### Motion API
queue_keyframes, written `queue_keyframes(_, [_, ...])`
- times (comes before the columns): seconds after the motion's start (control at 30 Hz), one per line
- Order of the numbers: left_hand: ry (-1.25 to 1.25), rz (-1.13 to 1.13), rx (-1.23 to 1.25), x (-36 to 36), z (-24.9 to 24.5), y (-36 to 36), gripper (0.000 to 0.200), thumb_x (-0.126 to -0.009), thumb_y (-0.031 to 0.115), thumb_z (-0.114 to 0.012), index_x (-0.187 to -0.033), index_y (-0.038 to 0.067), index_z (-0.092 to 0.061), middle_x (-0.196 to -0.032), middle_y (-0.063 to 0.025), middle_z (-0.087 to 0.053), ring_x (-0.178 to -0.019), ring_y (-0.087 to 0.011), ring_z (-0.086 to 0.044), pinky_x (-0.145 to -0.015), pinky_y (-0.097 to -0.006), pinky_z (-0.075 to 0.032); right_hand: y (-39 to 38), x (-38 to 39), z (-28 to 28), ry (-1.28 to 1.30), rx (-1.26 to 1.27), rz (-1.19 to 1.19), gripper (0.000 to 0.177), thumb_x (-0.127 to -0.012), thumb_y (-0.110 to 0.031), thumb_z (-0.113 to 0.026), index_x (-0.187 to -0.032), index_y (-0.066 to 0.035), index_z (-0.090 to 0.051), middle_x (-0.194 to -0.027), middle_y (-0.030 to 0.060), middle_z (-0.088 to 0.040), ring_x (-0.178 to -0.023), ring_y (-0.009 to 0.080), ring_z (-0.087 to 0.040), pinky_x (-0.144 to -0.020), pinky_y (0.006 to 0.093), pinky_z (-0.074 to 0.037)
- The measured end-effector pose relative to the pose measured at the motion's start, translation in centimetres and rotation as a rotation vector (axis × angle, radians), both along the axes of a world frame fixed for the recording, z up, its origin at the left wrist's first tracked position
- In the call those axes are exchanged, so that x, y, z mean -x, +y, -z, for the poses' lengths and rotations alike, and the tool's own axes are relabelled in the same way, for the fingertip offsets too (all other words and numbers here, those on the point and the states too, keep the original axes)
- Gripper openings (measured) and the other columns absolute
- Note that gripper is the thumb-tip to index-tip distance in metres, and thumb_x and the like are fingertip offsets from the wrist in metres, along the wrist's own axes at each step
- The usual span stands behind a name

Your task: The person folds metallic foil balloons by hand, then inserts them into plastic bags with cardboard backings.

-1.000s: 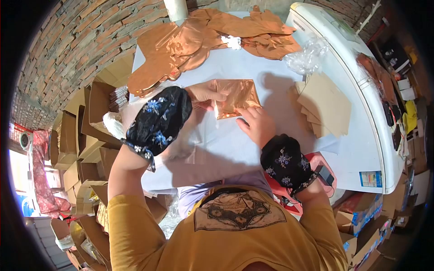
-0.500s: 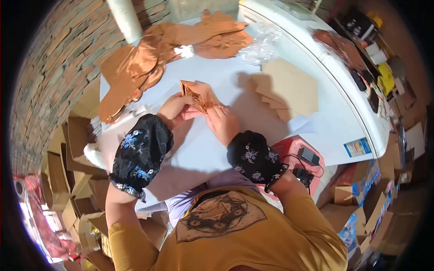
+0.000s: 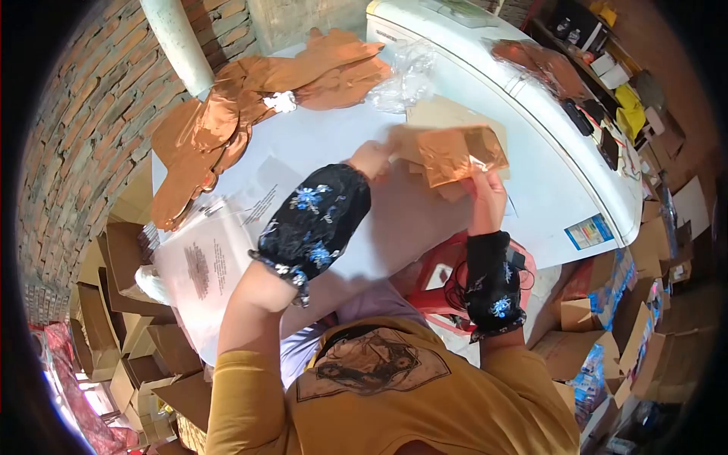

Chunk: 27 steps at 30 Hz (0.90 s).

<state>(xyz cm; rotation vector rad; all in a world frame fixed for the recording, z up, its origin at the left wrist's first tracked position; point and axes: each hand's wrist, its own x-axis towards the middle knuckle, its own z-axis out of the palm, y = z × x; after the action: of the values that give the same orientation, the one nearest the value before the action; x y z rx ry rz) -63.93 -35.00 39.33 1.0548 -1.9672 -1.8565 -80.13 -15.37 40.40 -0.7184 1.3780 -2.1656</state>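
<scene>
Right hand [image 3: 485, 196] grasps the folded foil piece [image 3: 459, 152] from below, thumb and fingers closed on its lower right edge. It holds the piece raised above the white table [image 3: 334, 140], over the stack of brown cards [image 3: 444, 114]. Left hand [image 3: 373, 158] sits just beside the piece's left edge with fingers curled. Whether it pinches the foil or only touches the cards cannot be told.

Handling properties, as judged:
- Weight: very light. One hand supports it without sag.
- Stiffness: low. The film is thin, creases readily, and holds shape only along its folds.
- Surface: glossy and smooth, so likely slippery between bare fingertips.
- Fragility: moderate. Sharp pulls or fingernails may tear or puncture it.

Recommended hold: pinch at the folded edges or corners, where the layers are doubled, with one hand on each side. Avoid gripping the flat centre, which wrinkles.

Nearby: a pile of copper foil shapes [image 3: 220, 125] lies at the table's far left, and clear plastic wrap [image 3: 409, 76] behind the cards.
</scene>
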Motion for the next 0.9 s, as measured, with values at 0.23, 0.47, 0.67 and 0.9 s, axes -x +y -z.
queue_keyframes(0.23, [0.189,-0.150,-0.098,2.0,0.3,2.1,0.027,-0.090,0.035,-0.065,-0.079,0.011,-0.059,-0.072,0.0007,-0.057,-0.063,-0.0098,-0.055,-0.057,-0.0238,-0.044,2.7,2.4,2.3,-0.263,-0.006,-0.024,0.006,-0.091,-0.007,-0.060,-0.095,-0.003,-0.059,-0.083,0.0026,-0.061,-0.066,0.0102,-0.053,-0.073,0.0254,-0.049])
queue_keyframes(0.47, [0.360,-0.326,-0.139,-7.8,-1.9,9.3,0.011,-0.096,0.011,-0.055,-0.097,0.000,-0.051,-0.080,-0.0079,-0.062,-0.070,-0.0152,-0.061,-0.067,-0.0288,-0.054,2.9,-2.8,-1.2,-0.174,-0.125,-0.159,0.019,-0.094,-0.016,-0.060,-0.107,-0.004,-0.063,-0.090,0.0023,-0.067,-0.075,0.0097,-0.062,-0.073,0.0271,-0.053])
queue_keyframes(0.67, [0.378,-0.689,-0.333,-17.2,0.2,16.2,0.009,-0.097,0.005,-0.051,-0.100,-0.003,-0.049,-0.089,-0.0151,-0.064,-0.081,-0.0230,-0.069,-0.072,-0.0336,-0.060,-0.5,-10.5,0.3,-0.284,-0.347,-0.551,0.022,-0.093,-0.020,-0.062,-0.109,-0.004,-0.063,-0.094,0.0037,-0.068,-0.077,0.0107,-0.065,-0.069,0.0250,-0.055])
queue_keyframes(0.9, [0.299,-0.664,-0.464,-18.9,0.6,18.4,0.020,-0.100,0.017,-0.050,-0.104,-0.002,-0.049,-0.088,-0.0191,-0.068,-0.075,-0.0250,-0.071,-0.066,-0.0319,-0.061,-2.3,-14.3,1.1,-0.231,-0.536,-0.740,0.025,-0.093,-0.021,-0.061,-0.111,-0.003,-0.061,-0.097,0.0066,-0.068,-0.080,0.0133,-0.066,-0.073,0.0267,-0.057])
